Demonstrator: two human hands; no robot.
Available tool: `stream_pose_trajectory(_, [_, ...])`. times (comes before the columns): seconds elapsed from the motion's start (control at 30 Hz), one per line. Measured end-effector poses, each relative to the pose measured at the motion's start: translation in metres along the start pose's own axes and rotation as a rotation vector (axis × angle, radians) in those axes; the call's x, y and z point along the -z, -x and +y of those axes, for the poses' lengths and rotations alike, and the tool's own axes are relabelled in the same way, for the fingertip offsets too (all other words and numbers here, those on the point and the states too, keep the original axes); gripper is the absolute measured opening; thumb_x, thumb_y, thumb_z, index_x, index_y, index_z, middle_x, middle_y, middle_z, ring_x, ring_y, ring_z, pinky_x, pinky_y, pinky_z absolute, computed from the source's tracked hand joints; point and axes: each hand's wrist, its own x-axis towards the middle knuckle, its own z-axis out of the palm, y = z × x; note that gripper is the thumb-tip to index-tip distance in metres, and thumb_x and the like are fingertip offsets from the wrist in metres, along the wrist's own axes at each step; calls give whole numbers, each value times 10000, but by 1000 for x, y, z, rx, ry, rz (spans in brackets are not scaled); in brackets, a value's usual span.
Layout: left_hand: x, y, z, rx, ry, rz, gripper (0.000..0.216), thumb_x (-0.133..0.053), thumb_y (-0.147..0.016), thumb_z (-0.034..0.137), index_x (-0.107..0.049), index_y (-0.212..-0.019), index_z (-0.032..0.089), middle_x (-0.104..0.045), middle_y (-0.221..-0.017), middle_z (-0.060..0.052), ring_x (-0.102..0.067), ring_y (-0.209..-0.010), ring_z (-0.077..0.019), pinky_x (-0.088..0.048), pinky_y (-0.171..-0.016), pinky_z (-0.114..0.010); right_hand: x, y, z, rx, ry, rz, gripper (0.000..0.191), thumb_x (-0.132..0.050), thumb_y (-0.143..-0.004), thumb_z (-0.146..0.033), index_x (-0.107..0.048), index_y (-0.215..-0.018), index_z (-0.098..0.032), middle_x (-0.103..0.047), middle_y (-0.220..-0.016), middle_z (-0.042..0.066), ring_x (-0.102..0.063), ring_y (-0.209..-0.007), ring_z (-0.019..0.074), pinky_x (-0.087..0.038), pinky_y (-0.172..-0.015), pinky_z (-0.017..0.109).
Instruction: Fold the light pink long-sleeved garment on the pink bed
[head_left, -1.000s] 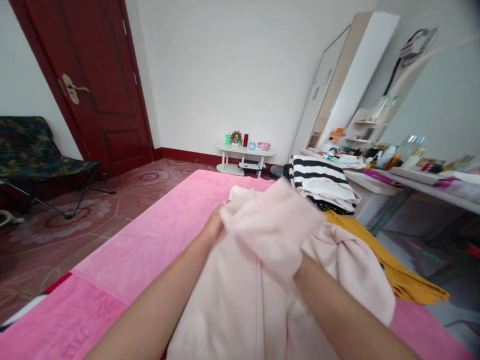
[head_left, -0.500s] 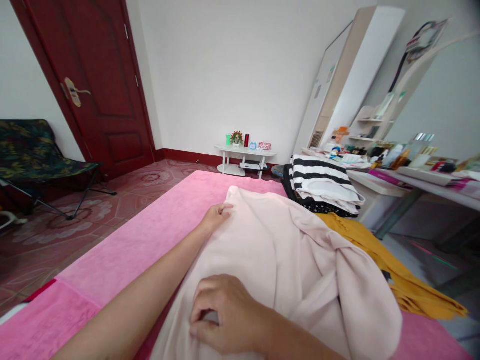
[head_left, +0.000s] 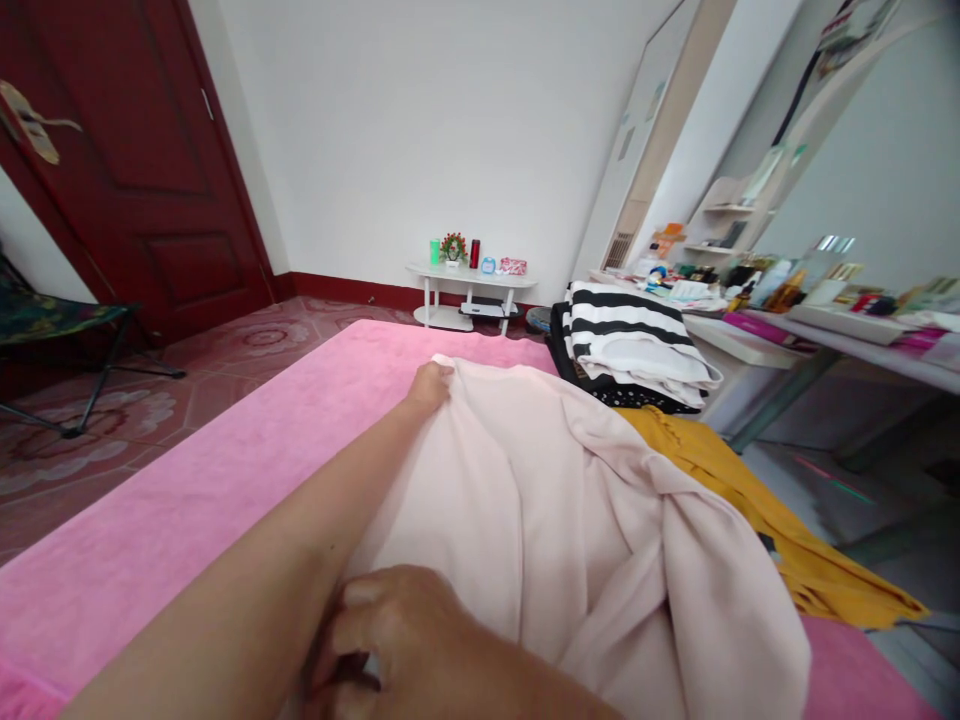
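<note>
A pale pink garment (head_left: 555, 510) lies spread over a bright pink bed cover (head_left: 247, 460). My left hand (head_left: 430, 385) reaches far forward and pinches the garment's far corner. At the bottom of the view my right hand (head_left: 397, 640) is closed on the near edge of the same cloth, fingers curled, beside my left forearm. The cloth bunches in folds toward the right, where it lies over a mustard yellow garment (head_left: 757, 490).
A folded black-and-white striped garment (head_left: 637, 345) sits on dark clothes at the bed's far right. Beyond it a cluttered dressing table (head_left: 817, 335). A small white stand (head_left: 471, 295) by the far wall, a dark red door (head_left: 120, 170) and a folding chair (head_left: 52, 330) on the left.
The lifted cloth came down and now lies flat. My right hand pulled back along the garment to its near edge. The view shifted right and forward.
</note>
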Motion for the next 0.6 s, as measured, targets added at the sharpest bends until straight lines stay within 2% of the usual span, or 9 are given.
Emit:
stream_pose_trajectory(0.1, [-2,3,9,-37,-140,-50,360,-620,-660,56,-696,-1009,103,-609,-1180,-181,-482,-1195,-346,-340,-1023,-469,0,0,3,11,-24,22,95,-616,-788,-239,-647,-863,-190,-656,-940,-6,-613,-861,107,-422,-808,158])
stream_pose_trajectory(0.17, [-4,9,22,-60,-227,-58,281,-601,-705,74,-699,-967,99,-518,-1298,-206,-326,-1311,-386,-199,-1080,-546,0,-1,5,26,-13,8,94,-626,-791,-267,-646,-838,-187,-654,-912,-5,-607,-863,112,-423,-804,169])
stream_pose_trajectory(0.27, [-7,32,40,-98,-320,-81,316,-550,-774,113,-651,-1073,84,-353,-1445,-202,-131,-1389,-387,-26,-1099,-584,0,-2,5,25,4,23,81,-625,-784,-263,-641,-798,-184,-627,-843,-7,-588,-777,103,-430,-734,176])
stream_pose_trajectory(0.33, [-9,58,45,-137,-344,-137,384,-508,-824,162,-584,-1192,81,-310,-1474,-198,-159,-1391,-361,-63,-1113,-549,-1,-1,5,31,0,73,82,-613,-786,-258,-626,-769,-178,-593,-789,-13,-559,-706,89,-420,-671,174])
stream_pose_trajectory(0.43, [-7,102,41,-227,-336,-257,465,-446,-897,316,-472,-1337,169,-303,-1497,-136,-242,-1385,-290,-146,-1126,-456,0,0,2,58,-9,155,195,-596,-805,-295,-563,-658,-172,-509,-666,-33,-486,-614,79,-378,-593,186])
stream_pose_trajectory(0.53, [-1,137,32,-295,-321,-323,521,-388,-917,453,-386,-1400,257,-224,-1535,-67,-154,-1417,-265,-94,-1131,-457,5,1,-3,14,-43,225,313,-565,-840,-355,-525,-594,-166,-466,-602,-40,-435,-569,78,-348,-563,202])
stream_pose_trajectory(0.6, [3,151,29,-309,-337,-325,541,-370,-920,471,-357,-1418,260,-194,-1543,-61,-122,-1423,-271,-70,-1129,-465,14,5,-9,-50,-73,267,296,-551,-851,-340,-555,-616,-159,-502,-613,-33,-454,-578,83,-352,-563,205])
